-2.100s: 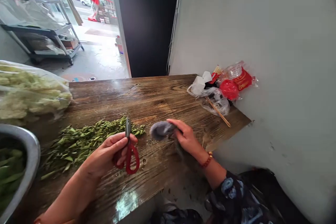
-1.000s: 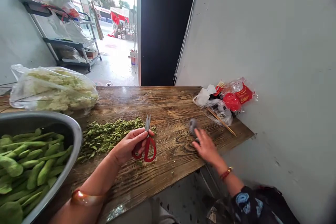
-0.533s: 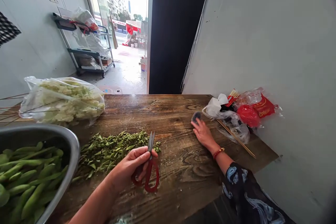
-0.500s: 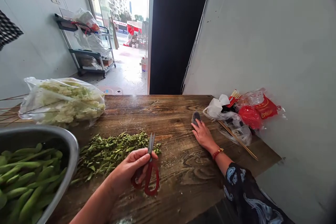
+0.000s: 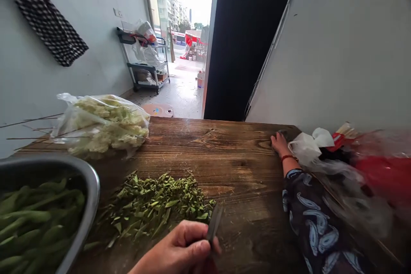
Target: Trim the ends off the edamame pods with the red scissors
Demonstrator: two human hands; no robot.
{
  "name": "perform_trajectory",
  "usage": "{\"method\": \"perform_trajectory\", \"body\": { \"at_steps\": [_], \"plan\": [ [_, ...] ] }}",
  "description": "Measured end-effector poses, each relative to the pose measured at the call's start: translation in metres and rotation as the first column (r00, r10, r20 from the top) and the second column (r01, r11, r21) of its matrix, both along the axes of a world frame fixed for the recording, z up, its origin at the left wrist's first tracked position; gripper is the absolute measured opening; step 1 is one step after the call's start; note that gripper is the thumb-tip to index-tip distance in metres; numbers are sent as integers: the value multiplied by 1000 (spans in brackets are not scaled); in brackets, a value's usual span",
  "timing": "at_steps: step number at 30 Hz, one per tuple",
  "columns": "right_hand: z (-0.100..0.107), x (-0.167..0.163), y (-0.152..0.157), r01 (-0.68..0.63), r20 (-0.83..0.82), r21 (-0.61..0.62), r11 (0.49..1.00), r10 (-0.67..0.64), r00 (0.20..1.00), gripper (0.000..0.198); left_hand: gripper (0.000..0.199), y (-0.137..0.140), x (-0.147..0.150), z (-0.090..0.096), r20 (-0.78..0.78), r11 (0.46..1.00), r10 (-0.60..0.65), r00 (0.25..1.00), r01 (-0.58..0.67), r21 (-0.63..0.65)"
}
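My left hand (image 5: pixel 189 246) is closed around the pair of scissors (image 5: pixel 214 221) near their pivot, blades pointing up and away. The red handles sit low, mostly hidden behind the fingers. Just beyond lies a heap of snipped green pod tips (image 5: pixel 160 201) on the wooden table (image 5: pixel 244 188). My right hand (image 5: pixel 279 143) reaches to the far right corner of the tabletop, its fingers bent over a small dark grey, rounded pad (image 5: pixel 283 131), which is partly covered. At the left, a metal basin (image 5: pixel 93 188) holds green bean pods (image 5: pixel 28 222).
A clear bag of pale green cauliflower (image 5: pixel 109 124) rests at the back left, with thin skewers (image 5: pixel 32 138) poking out leftward. White plastic bags (image 5: pixel 305 147) and red packaging (image 5: pixel 382 171) crowd the right edge against the wall. Behind stands a cart (image 5: pixel 144 66) by the doorway.
My right hand has pushed the grey pad farther away toward the back right corner. The view has turned left, and the scissors have come lower and nearer.
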State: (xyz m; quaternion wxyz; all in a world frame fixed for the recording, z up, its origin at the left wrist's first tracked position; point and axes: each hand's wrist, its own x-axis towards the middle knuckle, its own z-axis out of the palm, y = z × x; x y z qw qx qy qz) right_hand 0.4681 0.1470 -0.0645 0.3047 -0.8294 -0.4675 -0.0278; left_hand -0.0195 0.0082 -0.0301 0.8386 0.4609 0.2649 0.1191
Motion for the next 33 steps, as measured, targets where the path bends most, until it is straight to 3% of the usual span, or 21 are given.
{"method": "perform_trajectory", "body": {
  "at_steps": [3, 5, 10, 12, 16, 20, 24, 26, 28, 30, 33],
  "plan": [
    [-3, -17, 21, -224, -4, -27, 974, 224, 975, 44, 54, 2, 3, 8, 2, 999, -40, 999, 40, -11],
    [-9, -40, 23, -381, -13, -42, 924, 381, 925, 46, 52, 3, 4, 15, 10, 999, -46, 999, 46, 1],
    [-21, -94, -20, -652, -24, -22, 758, 652, 758, 48, 50, 2, 3, 27, -13, 995, -68, 998, 69, 71],
    [-20, -108, -47, -695, -11, 1, 719, 695, 719, 48, 49, 1, 3, 28, -12, 991, -95, 995, 95, 90],
    [-16, -144, -97, -711, -8, 26, 702, 712, 702, 46, 49, 0, 2, 25, 33, 984, -135, 990, 130, 122],
    [-10, -215, -130, -758, -50, 79, 647, 762, 646, 44, 49, -3, -1, 23, 65, 963, -236, 970, 224, 150],
    [7, -292, -142, -720, -236, 258, 644, 765, 600, 38, 47, -6, -10, 23, 76, 919, -365, 928, 346, 188],
    [20, -308, -144, -683, -356, 286, 672, 736, 575, 38, 49, -8, -15, 21, 90, 902, -406, 909, 383, 201],
    [31, -300, -145, -612, -388, 262, 746, 662, 641, 40, 50, -10, -17, 17, 94, 891, -422, 902, 394, 225],
    [31, -270, -142, -501, -260, 231, 834, 549, 794, 42, 49, -11, -18, 13, 81, 894, -404, 911, 375, 244],
    [10, -220, -119, -527, -119, 205, 825, 556, 823, 45, 44, -13, -15, 9, 92, 907, -384, 919, 357, 226]
  ]
}}
